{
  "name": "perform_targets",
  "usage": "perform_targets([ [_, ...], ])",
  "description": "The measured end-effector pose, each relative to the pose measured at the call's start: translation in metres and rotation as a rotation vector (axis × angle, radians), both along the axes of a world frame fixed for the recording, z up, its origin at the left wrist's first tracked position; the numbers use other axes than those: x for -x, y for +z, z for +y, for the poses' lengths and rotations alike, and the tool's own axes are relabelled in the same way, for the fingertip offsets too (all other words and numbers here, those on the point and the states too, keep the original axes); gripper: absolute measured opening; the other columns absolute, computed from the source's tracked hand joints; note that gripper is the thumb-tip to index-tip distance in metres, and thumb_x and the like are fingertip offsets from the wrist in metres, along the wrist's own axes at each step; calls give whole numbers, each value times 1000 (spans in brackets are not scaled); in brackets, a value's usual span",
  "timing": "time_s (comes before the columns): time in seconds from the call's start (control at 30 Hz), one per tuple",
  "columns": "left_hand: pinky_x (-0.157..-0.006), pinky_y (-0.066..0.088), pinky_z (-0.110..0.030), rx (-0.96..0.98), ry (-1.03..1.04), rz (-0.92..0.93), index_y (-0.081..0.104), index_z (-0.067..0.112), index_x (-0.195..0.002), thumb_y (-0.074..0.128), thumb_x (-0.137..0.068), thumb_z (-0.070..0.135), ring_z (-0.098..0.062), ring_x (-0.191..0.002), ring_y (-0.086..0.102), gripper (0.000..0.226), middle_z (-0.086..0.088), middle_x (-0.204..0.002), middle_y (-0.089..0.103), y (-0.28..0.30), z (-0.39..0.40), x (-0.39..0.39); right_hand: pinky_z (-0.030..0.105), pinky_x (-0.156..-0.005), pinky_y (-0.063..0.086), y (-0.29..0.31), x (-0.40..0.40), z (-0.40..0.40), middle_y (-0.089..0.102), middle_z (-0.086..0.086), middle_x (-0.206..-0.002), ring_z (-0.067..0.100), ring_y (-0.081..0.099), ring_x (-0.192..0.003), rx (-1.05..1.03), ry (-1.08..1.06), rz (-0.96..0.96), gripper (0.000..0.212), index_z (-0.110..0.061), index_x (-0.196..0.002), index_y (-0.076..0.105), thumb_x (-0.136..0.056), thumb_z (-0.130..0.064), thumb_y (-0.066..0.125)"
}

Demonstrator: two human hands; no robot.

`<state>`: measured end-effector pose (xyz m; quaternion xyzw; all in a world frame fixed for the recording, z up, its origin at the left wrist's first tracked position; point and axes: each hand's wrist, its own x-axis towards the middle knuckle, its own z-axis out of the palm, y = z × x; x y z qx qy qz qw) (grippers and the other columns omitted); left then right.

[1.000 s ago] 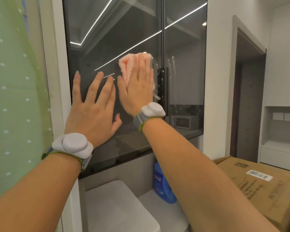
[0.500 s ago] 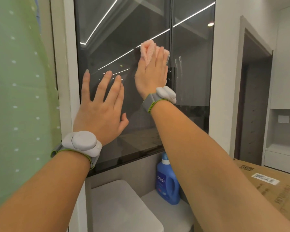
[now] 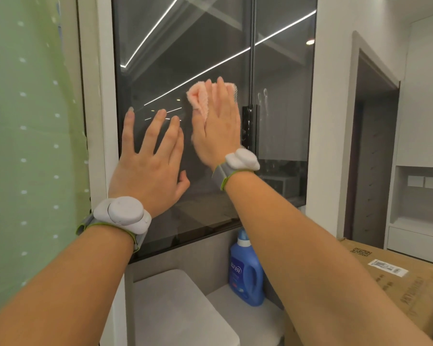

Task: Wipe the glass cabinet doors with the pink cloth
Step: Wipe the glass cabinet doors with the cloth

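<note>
Two dark glass cabinet doors fill the upper middle: the left door (image 3: 160,58) and the narrower right door (image 3: 283,71), meeting at a dark frame with a handle (image 3: 249,126). My right hand (image 3: 218,128) presses the pink cloth (image 3: 198,98) flat against the left door, close to the handle. The cloth shows above and left of my fingers; the rest is hidden under my palm. My left hand (image 3: 150,168) lies flat on the same pane, lower left, fingers spread, holding nothing. Finger smears mark the right door.
A green dotted curtain (image 3: 30,146) hangs at the left. Below the doors stand a blue detergent bottle (image 3: 246,270) and a white lidded appliance (image 3: 180,310). A cardboard box (image 3: 398,278) sits at the lower right, with a doorway (image 3: 370,146) behind it.
My right hand slid the cloth up the glass, then back down and slightly left. My left hand stayed planted on the pane.
</note>
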<state>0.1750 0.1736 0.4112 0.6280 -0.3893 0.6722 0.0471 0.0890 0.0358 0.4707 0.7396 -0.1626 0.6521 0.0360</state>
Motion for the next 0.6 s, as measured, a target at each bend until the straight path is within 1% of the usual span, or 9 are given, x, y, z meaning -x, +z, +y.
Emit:
perform_targets([
  [0.07, -123, 6, -74, -3, -2, -8, 41, -1, -155, 38, -98, 48, -41, -159, 20, 75, -19, -167, 33, -1, 0, 0, 48, -130, 18, 14, 0, -3, 24, 13, -170, 32, 15, -160, -13, 62, -26, 64, -10, -161, 24, -104, -39, 30],
  [0.13, -123, 7, -74, -12, -9, -8, 40, -1, -155, 39, -98, 48, -41, -159, 20, 75, -19, -167, 32, -2, 0, 0, 46, -129, 22, 14, -3, -4, 33, 14, -165, 30, 25, -157, -88, 167, -116, 64, -9, -159, 29, -103, -41, 31],
  [0.2, -124, 7, -74, -7, -11, -11, 40, 0, -155, 40, -98, 48, -41, -159, 20, 75, -19, -166, 33, -1, 0, -1, 45, -130, 20, 5, -8, -1, 30, 12, -167, 28, 23, -158, -198, 199, -195, 67, -12, -160, 26, -103, -45, 30],
  [0.27, -124, 7, -73, -5, -13, -12, 39, 0, -155, 41, -98, 48, -41, -159, 20, 75, -19, -167, 33, -1, 0, 0, 50, -129, 20, -6, -13, 3, 26, 11, -170, 29, 21, -159, -275, 179, -260, 69, -13, -162, 21, -102, -46, 28],
  [0.33, -124, 6, -73, -2, -16, -16, 39, 1, -156, 41, -98, 49, -42, -159, 20, 75, -19, -167, 33, 0, 0, -1, 51, -129, 19, -19, -15, 5, 23, 10, -171, 28, 18, -160, -313, 175, -296, 71, -13, -163, 18, -102, -47, 26],
  [0.4, -124, 6, -73, 2, -15, -22, 39, 0, -155, 42, -98, 49, -42, -159, 21, 75, -20, -166, 33, 0, -1, -1, 48, -131, 13, -34, -17, 6, 18, 8, -173, 24, 11, -161, -331, 169, -280, 72, -14, -164, 14, -101, -49, 23],
  [0.5, -124, 6, -74, 2, -12, -19, 39, 0, -154, 42, -97, 49, -42, -158, 21, 75, -20, -166, 33, 1, -1, -1, 46, -132, 9, -63, -15, 9, 13, 5, -174, 20, 6, -162, -378, 171, -248, 73, -16, -164, 11, -100, -50, 21],
  [0.53, -124, 7, -74, 2, -7, -20, 39, 0, -154, 43, -97, 49, -42, -158, 21, 75, -20, -166, 33, 1, -1, 0, 46, -132, 8, -72, -12, 11, 13, 5, -174, 20, 5, -162, -359, 174, -217, 72, -16, -164, 12, -101, -48, 23],
  [0.6, -124, 7, -74, -3, -6, -17, 39, 0, -154, 42, -97, 50, -42, -159, 20, 76, -20, -166, 32, 0, 2, 2, 46, -132, 4, -84, -5, 11, 10, 6, -174, 22, 1, -163, -224, 167, -74, 67, -15, -165, 13, -104, -38, 29],
])
